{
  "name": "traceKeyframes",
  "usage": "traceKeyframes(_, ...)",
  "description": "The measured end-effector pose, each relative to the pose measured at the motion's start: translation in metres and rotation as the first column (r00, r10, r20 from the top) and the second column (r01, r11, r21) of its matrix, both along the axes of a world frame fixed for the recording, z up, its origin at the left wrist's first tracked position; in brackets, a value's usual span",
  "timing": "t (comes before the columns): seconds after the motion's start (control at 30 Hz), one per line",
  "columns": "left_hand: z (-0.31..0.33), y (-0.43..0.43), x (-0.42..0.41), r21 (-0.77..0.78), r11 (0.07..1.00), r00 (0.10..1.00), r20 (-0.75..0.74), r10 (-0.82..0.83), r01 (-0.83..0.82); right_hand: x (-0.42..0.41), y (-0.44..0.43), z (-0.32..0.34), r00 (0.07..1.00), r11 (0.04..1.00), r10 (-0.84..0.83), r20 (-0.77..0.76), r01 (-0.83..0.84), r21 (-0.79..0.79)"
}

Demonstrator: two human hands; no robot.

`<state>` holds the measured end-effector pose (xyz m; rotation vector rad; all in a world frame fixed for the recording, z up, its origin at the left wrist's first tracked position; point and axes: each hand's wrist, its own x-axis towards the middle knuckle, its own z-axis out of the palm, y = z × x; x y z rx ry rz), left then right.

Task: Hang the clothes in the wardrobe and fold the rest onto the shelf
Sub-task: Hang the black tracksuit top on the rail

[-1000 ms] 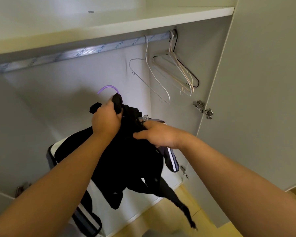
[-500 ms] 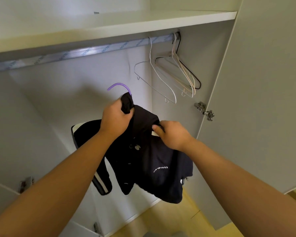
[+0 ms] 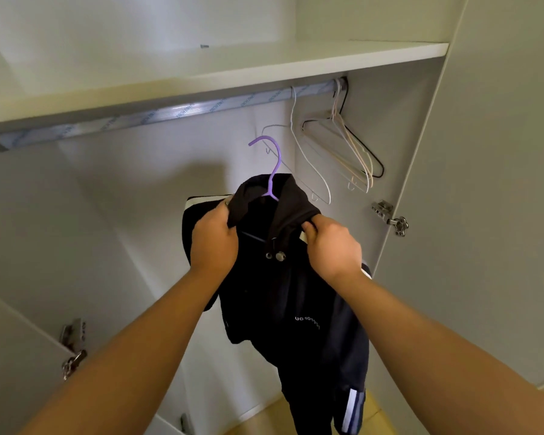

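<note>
A black hooded jacket (image 3: 280, 296) sits on a purple hanger (image 3: 273, 166), held up in the air inside the open wardrobe, in front of its pale back wall and below the rail (image 3: 170, 113). The hanger's hook curves up out of the neck opening and touches nothing; it is clear of the rail. The left hand (image 3: 214, 240) grips the jacket at the left side of the hood, its fingers (image 3: 228, 211) curled round a fold of the dark cloth. The right hand (image 3: 335, 248) holds the opposite side, its fingers (image 3: 310, 228) bent and pinching the edge of the hood. Two round cord stoppers (image 3: 275, 255) dangle between the hands. White lettering shows on the chest, and a sleeve with pale stripes (image 3: 352, 406) hangs down at the lower right, above the wooden floor (image 3: 372, 414). At the right end of the rail hang several empty hangers (image 3: 355, 152), bunched together, with one white wire hanger (image 3: 310, 166) just to their left. A white shelf (image 3: 233, 69) runs above the rail. The wardrobe door (image 3: 500, 183) stands open on the right, with a metal hinge (image 3: 390, 216) at its inner edge
</note>
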<state>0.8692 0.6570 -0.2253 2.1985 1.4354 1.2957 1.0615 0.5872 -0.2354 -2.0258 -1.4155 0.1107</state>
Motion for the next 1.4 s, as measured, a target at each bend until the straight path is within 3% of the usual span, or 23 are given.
traceKeyframes(0.2,-0.027,-0.019,-0.015,0.033,0.999,1.000,0.027,-0.013,0.012,0.006,0.006,0.001,0.996,0.996,-0.077,-0.053,0.075,-0.043)
traceKeyframes(0.33,-0.038,-0.011,-0.028,-0.110,0.981,0.984,-0.055,-0.166,0.160,0.001,0.006,-0.004,0.999,1.000,-0.022,-0.037,0.022,-0.011)
traceKeyframes(0.4,-0.036,-0.003,-0.036,-0.306,0.905,0.941,-0.066,-0.331,0.296,-0.004,0.007,-0.005,1.000,1.000,-0.012,-0.006,0.012,0.011)
traceKeyframes(0.47,-0.031,0.003,-0.044,-0.516,0.753,0.872,-0.021,-0.488,0.409,-0.009,0.009,-0.007,0.999,0.999,0.003,0.032,-0.004,0.032)
traceKeyframes(0.5,-0.029,0.006,-0.048,-0.537,0.727,0.855,-0.017,-0.518,0.429,-0.011,0.010,-0.007,0.999,0.999,0.010,0.043,-0.012,0.038)
traceKeyframes(0.57,-0.025,0.017,-0.056,-0.491,0.771,0.896,0.049,-0.440,0.405,-0.016,0.014,-0.009,0.999,0.999,0.013,0.035,-0.014,0.037)
traceKeyframes(0.63,-0.020,0.034,-0.061,-0.433,0.852,0.955,0.158,-0.250,0.295,-0.019,0.018,-0.010,1.000,0.999,-0.003,0.011,0.002,0.038)
traceKeyframes(0.67,-0.018,0.045,-0.062,-0.395,0.895,0.975,0.161,-0.153,0.206,-0.021,0.021,-0.010,1.000,0.999,-0.012,-0.003,0.012,0.045)
traceKeyframes(0.73,-0.014,0.067,-0.063,-0.278,0.960,0.999,0.031,-0.021,0.029,-0.023,0.027,-0.011,0.999,0.997,-0.031,-0.024,0.032,0.065)
traceKeyframes(0.9,0.001,0.126,-0.053,-0.168,0.985,0.963,-0.259,-0.073,0.030,-0.027,0.043,-0.010,0.998,0.994,-0.061,-0.022,0.063,0.085)
traceKeyframes(1.03,0.011,0.163,-0.033,-0.180,0.982,0.916,-0.382,-0.120,0.053,-0.026,0.071,-0.011,0.995,0.990,-0.097,-0.012,0.098,0.105)
traceKeyframes(1.4,0.012,0.224,-0.008,-0.154,0.985,0.985,-0.143,-0.094,0.072,-0.010,0.188,0.010,0.993,0.996,-0.013,-0.120,0.023,0.082)
